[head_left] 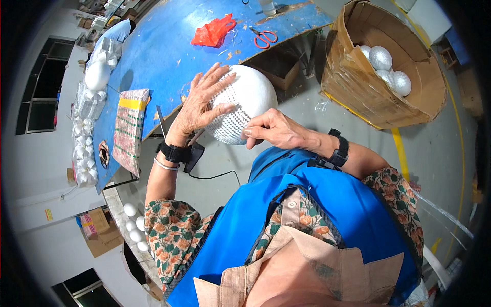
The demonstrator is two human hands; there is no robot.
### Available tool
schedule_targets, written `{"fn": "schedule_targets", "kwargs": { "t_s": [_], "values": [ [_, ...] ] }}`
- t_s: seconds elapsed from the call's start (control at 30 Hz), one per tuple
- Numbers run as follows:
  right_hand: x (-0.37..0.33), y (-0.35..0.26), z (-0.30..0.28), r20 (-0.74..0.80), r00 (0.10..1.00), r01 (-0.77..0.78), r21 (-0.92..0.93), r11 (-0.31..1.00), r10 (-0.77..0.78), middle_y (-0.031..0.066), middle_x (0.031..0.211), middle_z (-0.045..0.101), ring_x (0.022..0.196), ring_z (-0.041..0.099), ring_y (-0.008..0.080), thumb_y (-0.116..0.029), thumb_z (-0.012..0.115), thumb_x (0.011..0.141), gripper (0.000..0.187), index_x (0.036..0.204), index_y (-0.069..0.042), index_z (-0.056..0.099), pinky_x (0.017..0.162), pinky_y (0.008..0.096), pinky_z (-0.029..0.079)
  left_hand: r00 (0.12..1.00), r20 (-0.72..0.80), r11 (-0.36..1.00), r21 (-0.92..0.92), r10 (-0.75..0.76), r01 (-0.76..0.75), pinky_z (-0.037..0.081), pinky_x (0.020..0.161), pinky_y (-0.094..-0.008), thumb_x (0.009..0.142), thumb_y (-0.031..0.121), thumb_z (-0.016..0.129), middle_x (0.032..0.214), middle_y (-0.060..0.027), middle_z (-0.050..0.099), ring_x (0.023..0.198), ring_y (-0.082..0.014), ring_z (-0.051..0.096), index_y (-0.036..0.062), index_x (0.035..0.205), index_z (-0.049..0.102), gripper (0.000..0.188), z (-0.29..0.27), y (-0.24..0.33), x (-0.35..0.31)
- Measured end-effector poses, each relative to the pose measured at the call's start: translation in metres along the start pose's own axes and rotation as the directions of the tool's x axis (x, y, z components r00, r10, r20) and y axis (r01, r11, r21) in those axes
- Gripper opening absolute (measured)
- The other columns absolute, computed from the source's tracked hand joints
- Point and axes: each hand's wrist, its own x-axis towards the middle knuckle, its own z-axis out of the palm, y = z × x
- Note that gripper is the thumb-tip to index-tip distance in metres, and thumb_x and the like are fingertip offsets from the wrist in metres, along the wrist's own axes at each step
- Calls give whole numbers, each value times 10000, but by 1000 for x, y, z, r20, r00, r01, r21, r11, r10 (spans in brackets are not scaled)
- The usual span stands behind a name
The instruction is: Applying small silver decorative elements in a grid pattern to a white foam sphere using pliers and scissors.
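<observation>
In front of me is a large white ball; its near-left part is covered with rows of small silvery beads, while the far-right part is smooth white. My left hand lies against the ball's left side, fingers spread over the beaded rows and thumb stretched across them. At the ball's near-right edge, my right hand is closed in a pinch, its thumb and forefinger touching the beaded surface. Whatever sits between those fingertips is hidden or too small to name.
A blue worktable holds a red plastic bag, red-handled scissors and a patterned packet. Silvery balls lie in a big cardboard box at right. Smaller white balls rest at lower left. A black cable hangs below my left wrist.
</observation>
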Motion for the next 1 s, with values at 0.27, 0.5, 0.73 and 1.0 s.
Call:
{"fn": "schedule_targets", "kwargs": {
  "t_s": [0.27, 0.5, 0.73, 1.0],
  "values": [
    [-3, 3, -2, 5, 1000, -19, 91, 996, 18, 95, 781, 665, 786, 614, 125, -203, 505, 922, 289, 926, 55, 636, 764, 267, 496, 1000, -27, 986, -169, -2, -3, 114, 1076, -517, 787, 528, 551, 1399, -91, 381, 1351, -290, 243, 134, 1322, 453, 671, -3, -9, -5],
    [4, -7, 4, 36, 999, -19, -4, 1000, 19, 80, 762, 661, 739, 596, 104, -206, 499, 921, 284, 909, 41, 640, 722, 256, 477, 995, -39, 995, 47, 88, -86, 125, 1064, -549, 771, 517, 585, 1406, -76, 376, 1353, -285, 240, 176, 1319, 461, 657, -5, -1, -6],
    [1, -10, 4, 12, 999, -50, 89, 995, 50, 64, 689, 645, 669, 574, 85, -198, 513, 899, 266, 843, 20, 656, 633, 225, 456, 990, -40, 989, 66, 137, -134, 169, 1070, -491, 826, 484, 522, 1382, -100, 405, 1337, -305, 270, 106, 1315, 454, 621, 2, -3, -10],
    [4, -9, 2, -190, 981, -6, 135, 991, 31, 91, 686, 642, 653, 569, 92, -236, 520, 915, 300, 919, 55, 593, 632, 245, 467, 971, -203, 971, 228, 123, -75, 115, 1055, -549, 811, 533, 524, 1384, -65, 409, 1328, -264, 295, 138, 1346, 405, 675, 19, 16, -27]
  ]
}}
